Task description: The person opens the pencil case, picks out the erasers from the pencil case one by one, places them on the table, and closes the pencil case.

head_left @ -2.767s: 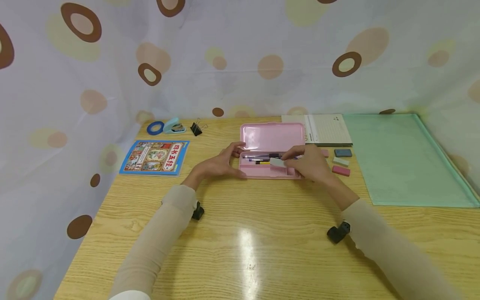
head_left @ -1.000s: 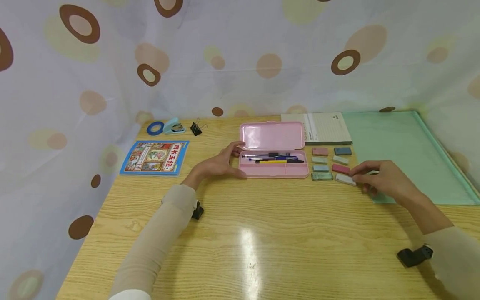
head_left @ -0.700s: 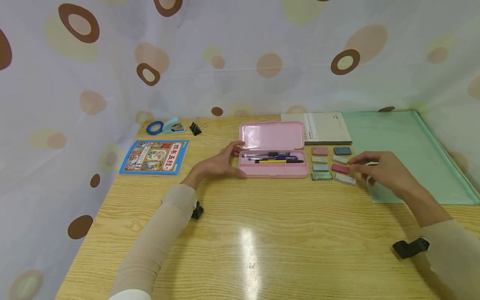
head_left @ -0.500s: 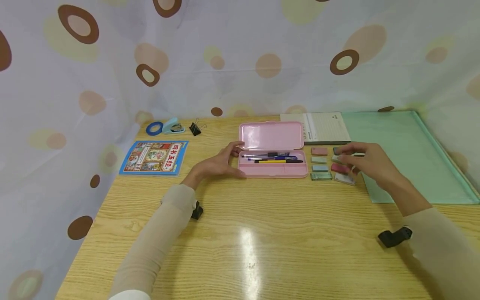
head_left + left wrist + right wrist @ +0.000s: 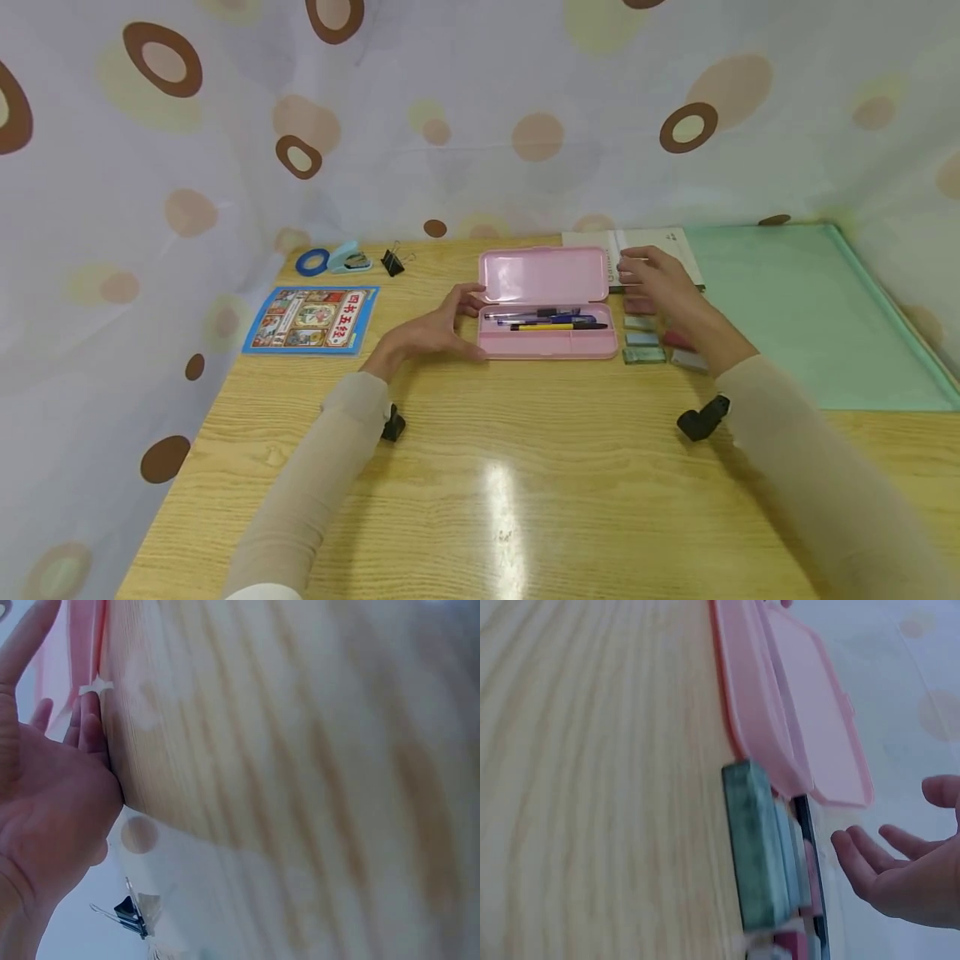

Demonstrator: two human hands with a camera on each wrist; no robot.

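A pink pencil case lies with its lid folded back; several pens rest in its rear compartment. My left hand rests at the case's left end, thumb by the front corner and fingers by the hinge side. My right hand hovers over the erasers, right of the lid, fingers loosely bent with nothing between them in the right wrist view. Beneath it are two columns of erasers, including a green one, a light blue one and a white one. My right hand covers some of them.
A notebook lies behind the erasers, beside a translucent green folder. At the left are a blue booklet, a tape roll, a light blue stapler and a black binder clip. A patterned curtain hangs behind.
My right hand took a white eraser from the case, set it down in the right column and let go, then moved left and back toward the lid. My left hand has stayed put.
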